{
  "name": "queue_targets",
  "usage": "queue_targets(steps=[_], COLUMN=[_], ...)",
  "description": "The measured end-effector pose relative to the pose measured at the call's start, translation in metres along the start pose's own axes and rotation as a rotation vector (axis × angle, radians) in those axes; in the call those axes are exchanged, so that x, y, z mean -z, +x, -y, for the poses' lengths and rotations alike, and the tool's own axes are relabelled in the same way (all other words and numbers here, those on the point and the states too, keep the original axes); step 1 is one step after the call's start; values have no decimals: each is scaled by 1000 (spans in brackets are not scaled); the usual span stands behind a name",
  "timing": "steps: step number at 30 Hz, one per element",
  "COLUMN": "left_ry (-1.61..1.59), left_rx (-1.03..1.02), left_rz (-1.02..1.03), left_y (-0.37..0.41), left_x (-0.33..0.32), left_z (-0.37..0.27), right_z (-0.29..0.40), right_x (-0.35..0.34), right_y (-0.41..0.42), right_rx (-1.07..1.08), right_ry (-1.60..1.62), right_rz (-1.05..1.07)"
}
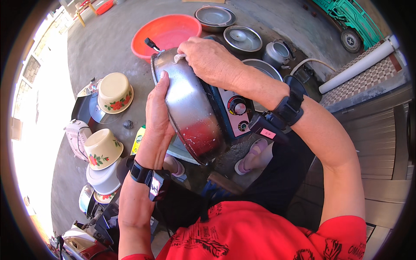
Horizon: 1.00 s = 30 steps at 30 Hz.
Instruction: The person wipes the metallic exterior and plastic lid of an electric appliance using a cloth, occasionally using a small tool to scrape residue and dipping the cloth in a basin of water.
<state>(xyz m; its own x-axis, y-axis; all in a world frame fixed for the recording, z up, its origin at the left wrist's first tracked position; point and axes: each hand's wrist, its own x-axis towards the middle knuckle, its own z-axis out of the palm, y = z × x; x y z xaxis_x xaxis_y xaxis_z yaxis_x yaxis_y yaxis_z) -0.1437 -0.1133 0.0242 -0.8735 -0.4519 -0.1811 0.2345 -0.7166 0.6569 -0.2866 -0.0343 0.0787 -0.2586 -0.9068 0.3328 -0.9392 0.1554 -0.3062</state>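
Note:
A round metal pan [190,104] is tilted up on its side, its shiny outer wall towards me and a dark handle at its top left. My left hand [158,109] grips its left rim, the thumb on the wall. At its upper end my right hand [206,60] presses a small whitish cloth or pad [179,58] against the metal. Behind the pan, partly hidden, stands a dark appliance with a control panel [236,112] and knobs. A yellow-green bottle [138,140] is beside my left wrist.
An orange-red basin [167,32] lies ahead, with metal bowls [242,38] and a kettle [277,53] to its right. Cream floral enamel-like bowls [115,92], a pink basket-like item [78,138] and a white bowl [103,178] stand at left. A white pipe [359,65] crosses the right side.

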Motion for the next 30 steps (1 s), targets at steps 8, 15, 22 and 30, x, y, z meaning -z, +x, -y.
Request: queue_targets(steps=[8,15,22,30], left_ry=[-53,-49,-15,-40], left_rx=[-33,-60,-132,-120], left_rz=[-5,-19,-58,-85], left_y=[14,23,26,30], left_x=[12,12,13,16], left_z=[-1,2,2,2], right_z=[48,59,41,48], right_x=[-31,-68,-37,-44], right_y=[-93,-194,-75,-25], right_rx=[196,83,216,172], right_ry=[-302,25,89,232], right_rz=[-314,-220,-320,-306])
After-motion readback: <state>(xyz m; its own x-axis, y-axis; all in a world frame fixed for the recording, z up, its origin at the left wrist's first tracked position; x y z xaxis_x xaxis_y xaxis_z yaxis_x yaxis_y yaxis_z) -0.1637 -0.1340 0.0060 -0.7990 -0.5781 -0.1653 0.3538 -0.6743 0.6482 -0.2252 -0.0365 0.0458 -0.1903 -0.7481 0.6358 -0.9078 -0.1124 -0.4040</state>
